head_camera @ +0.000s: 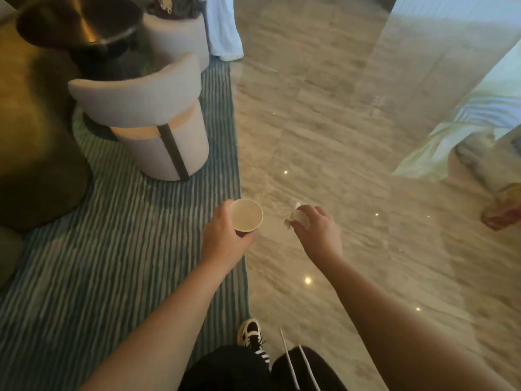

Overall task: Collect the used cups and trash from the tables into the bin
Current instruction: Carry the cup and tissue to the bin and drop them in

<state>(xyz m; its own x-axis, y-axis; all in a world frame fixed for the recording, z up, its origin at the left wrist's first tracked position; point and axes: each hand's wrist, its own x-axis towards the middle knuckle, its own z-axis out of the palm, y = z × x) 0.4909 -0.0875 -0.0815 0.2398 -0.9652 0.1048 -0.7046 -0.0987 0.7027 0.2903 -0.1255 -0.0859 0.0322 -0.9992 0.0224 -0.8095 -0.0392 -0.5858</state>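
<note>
The paper cup (247, 215) is held upright in the left hand (225, 238), with the fingers curled around its side; its open mouth faces up and the inside looks nearly empty. Just beside it, but apart, the right hand (317, 231) pinches a small crumpled white tissue (298, 217) between the fingertips. So both hands are full, each with 1 piece of rubbish.

The step in hand seems to be the carrying: the things are already collected and the person is on the way to the bin (no bin can be seen from this view). The next move probably calls for finding the bin and keeping the cup level, in case some liquid is left.

The hands hang over the edge where the striped carpet (127, 235) meets the shiny stone floor (324, 122). To the left stand 1 round grey chair (158, 128) and a dark table (81, 24), well apart from the hands. Ahead the floor is open, and this gives good room for walking.
</note>
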